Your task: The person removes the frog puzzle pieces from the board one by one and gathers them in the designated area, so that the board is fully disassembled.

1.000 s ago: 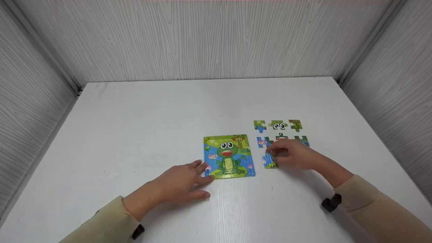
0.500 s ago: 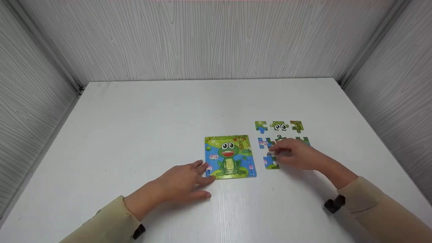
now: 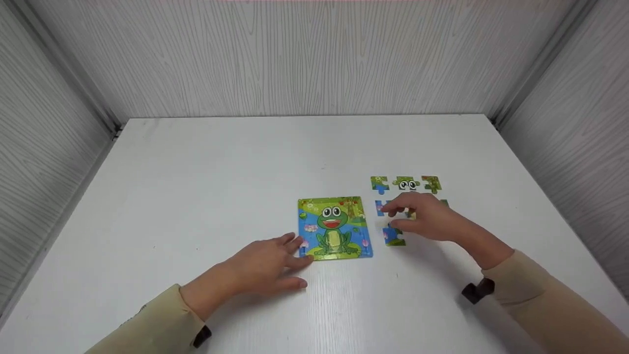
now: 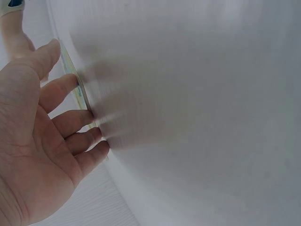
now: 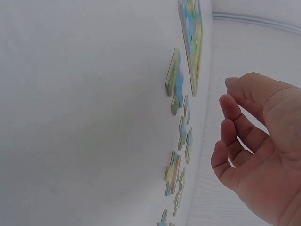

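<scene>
A square puzzle board [image 3: 332, 228] with a smiling frog picture lies flat mid-table. My left hand [image 3: 263, 268] rests at its lower left corner, fingers stretched and fingertips along the edge; the left wrist view shows that hand [image 4: 51, 122] beside the thin board edge. Over the loose puzzle pieces hovers my right hand [image 3: 427, 219], thumb and fingers apart and loosely bent. Nothing is between its fingers in the right wrist view. Just below its thumb lies a blue and green corner piece [image 3: 393, 238]. A pink and blue piece [image 3: 379, 208] sits by the fingertips. Other pieces are partly hidden beneath the hand.
Behind the right hand lies a row of three pieces: a green-blue one [image 3: 379, 184], one with the frog's eyes [image 3: 407, 184] and a green one [image 3: 431, 183]. Pale wood-grain panels [image 3: 314, 59] border the white table [image 3: 206, 172] at the back and sides.
My right hand has come off the blue and green corner piece, its thumb and fingers parting, and has shifted slightly away from me. The left hand and the board stay in place.
</scene>
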The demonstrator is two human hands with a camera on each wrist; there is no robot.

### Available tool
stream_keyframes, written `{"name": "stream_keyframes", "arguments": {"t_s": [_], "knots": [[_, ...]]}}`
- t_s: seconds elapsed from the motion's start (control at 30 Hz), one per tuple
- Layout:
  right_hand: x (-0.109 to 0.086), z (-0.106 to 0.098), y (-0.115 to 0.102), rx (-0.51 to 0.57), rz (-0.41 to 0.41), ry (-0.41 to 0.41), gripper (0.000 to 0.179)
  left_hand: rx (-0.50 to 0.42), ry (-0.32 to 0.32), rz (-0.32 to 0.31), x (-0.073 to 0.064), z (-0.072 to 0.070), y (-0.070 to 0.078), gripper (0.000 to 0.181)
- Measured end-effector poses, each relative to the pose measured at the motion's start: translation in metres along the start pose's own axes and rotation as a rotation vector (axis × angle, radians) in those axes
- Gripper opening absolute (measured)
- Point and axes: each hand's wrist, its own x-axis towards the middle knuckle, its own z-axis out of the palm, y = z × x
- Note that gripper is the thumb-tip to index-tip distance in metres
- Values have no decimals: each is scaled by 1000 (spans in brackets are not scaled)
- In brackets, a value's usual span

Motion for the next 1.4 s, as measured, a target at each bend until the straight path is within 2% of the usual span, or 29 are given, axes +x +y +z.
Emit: {"name": "stream_keyframes", "arguments": {"t_s": [0.17, 0.43, 0.8, 1.4], "knots": [[13, 10, -16, 5, -54, -22, 34, -3, -1, -5, 0, 0, 0, 56], [33, 30, -40, 16, -145, -77, 32, 17, 23, 28, 0, -1, 0, 55], [50, 58, -53, 26, -96, -173, 45, -9, -8, -10, -1, -1, 0, 56], [56, 66, -47, 51, -64, -197, 49, 0, 13, 11, -1, -1, 0, 55]]}}
